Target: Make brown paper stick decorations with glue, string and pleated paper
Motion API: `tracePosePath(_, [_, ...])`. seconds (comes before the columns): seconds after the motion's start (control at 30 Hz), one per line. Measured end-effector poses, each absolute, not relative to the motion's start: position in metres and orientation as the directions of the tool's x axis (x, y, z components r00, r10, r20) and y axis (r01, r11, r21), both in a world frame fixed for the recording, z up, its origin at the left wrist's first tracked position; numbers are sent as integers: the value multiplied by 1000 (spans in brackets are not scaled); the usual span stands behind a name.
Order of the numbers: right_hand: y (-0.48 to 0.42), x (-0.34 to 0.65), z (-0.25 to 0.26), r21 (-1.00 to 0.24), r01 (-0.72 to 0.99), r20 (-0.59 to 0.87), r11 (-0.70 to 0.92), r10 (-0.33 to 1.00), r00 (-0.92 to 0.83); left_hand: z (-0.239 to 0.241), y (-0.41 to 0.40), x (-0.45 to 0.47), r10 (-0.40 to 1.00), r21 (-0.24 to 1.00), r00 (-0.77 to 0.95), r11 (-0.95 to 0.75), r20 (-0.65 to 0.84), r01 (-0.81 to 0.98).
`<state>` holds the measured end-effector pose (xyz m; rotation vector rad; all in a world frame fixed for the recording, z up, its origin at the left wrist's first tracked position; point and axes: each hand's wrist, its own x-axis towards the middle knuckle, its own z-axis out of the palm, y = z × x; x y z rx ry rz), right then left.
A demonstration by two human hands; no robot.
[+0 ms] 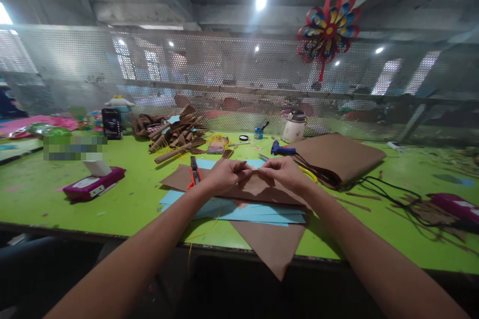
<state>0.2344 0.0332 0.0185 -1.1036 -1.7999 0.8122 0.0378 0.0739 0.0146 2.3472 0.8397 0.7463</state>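
My left hand (229, 176) is closed in a pinch on a narrow piece of brown paper (226, 154), whose end sticks up above the fingers. Its fingertips meet those of my right hand (283, 173), which are also pinched together; what lies between them is too small to make out. Both hands are over brown paper sheets (175, 177) on the table. Light-blue paper strips (262, 212) lie in front of the hands, with a brown paper point (275, 246) hanging over the table edge. A red-and-black cutting tool (194, 173) rests left of my left hand. A yellow handle (310, 174) shows behind my right wrist.
On the green table (149, 209) are rolled brown paper pieces (183, 132), a blue glue gun (283, 149), a large folded brown paper (340, 154), black cords (389, 190), a white jug (294, 127), a phone (112, 123) and a purple box (93, 184). A perforated screen (239, 70) stands behind.
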Motion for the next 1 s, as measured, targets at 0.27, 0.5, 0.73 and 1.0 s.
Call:
tracePosePath(0.27, [37,239,16,-802,416,338,429,900,-277,13,70,43,659,721,679,-636,324,273])
tracePosePath(0.5, [38,235,12,-658,477,448,583,812,-374,15,68,44,676,680,649,-660,351,320])
tracePosePath(0.73, [36,234,11,-658,480,446,580,814,-373,12,72,42,685,666,660,-651,308,364])
tracePosePath(1.0, [39,238,10,-762,407,371,504,855,-362,11,75,39,693,575,656,-680,299,455])
